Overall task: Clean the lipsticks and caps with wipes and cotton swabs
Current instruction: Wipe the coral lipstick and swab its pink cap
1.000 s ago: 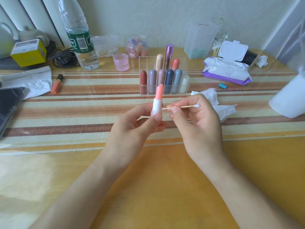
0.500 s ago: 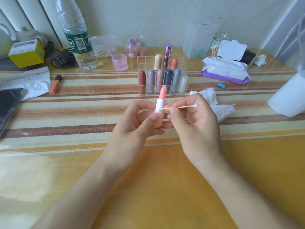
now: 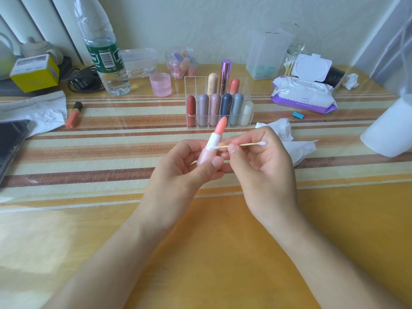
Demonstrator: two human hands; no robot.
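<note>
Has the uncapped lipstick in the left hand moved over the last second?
Yes. The lipstick has tilted rightward: its tip, earlier by the mauve cap in the organiser, now sits nearer the navy cap.

The scene is lit evenly by soft, bright daylight. A pale sheen is seen on the glossy worktop at lower left, and only faint shadows are cast. The curtain at right is washed out. Straight lines are bowed towards the edges, where the bottle is shown leaning and detail is slightly softened.
</note>
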